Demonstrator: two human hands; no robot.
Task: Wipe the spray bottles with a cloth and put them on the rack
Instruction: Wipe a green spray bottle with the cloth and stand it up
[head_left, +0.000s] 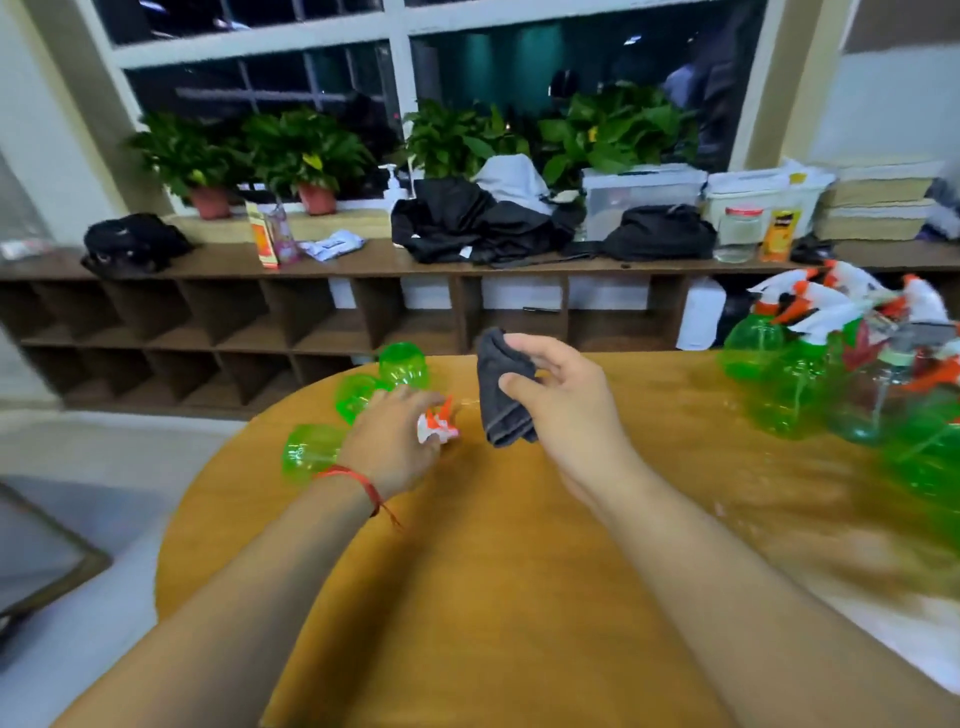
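My left grip (395, 447) curls over the neck of a green spray bottle (436, 426) lying on the desk (493, 545), with other lying bottles (402, 364) just beyond it. My right grip (563, 400), close beside, pinches a dark cloth (501, 400) between thumb and fingers. Upright bottles (810, 379) crowd well to its right.
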